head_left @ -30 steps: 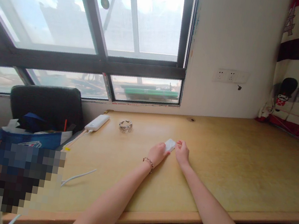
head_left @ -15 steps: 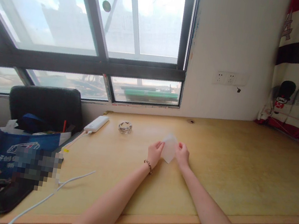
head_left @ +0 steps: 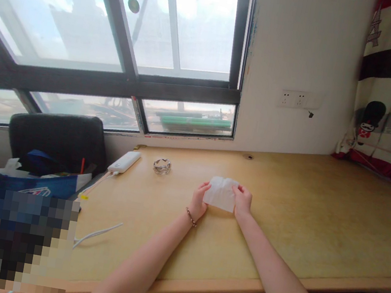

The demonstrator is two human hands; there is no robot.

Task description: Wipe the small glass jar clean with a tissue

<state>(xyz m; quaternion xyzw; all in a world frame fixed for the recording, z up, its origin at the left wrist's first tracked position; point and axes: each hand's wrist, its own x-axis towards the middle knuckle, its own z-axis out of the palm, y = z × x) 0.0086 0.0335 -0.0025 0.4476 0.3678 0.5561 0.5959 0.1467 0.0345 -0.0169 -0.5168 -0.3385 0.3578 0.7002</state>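
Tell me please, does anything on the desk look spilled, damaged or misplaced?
I see no spill on the desk. Slightly odd: at its left, a white cable ends loose, plugged into nothing, and the held white sheet is creased.

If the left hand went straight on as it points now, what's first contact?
The left hand would likely first meet the thin white sheet it holds. Beyond that, probably yellowish tabletop, then white wall; hand height is unclear.
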